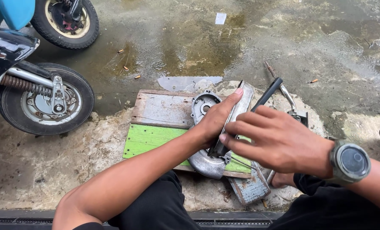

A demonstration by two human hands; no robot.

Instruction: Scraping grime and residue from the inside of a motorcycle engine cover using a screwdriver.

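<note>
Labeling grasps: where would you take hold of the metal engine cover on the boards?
Probably by the long edge of the metal engine cover, from the person's left, as the left hand does: it lies along the boards, its rim gives a lip, and the right hand with its black-handled tool crowds the other side.

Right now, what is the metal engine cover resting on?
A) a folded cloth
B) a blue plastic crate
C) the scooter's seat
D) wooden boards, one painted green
D: the cover lies on flat wooden boards, one grey and one bright green, set on the concrete floor, while the left hand steadies it and the right hand holds a dark tool against it.
</note>
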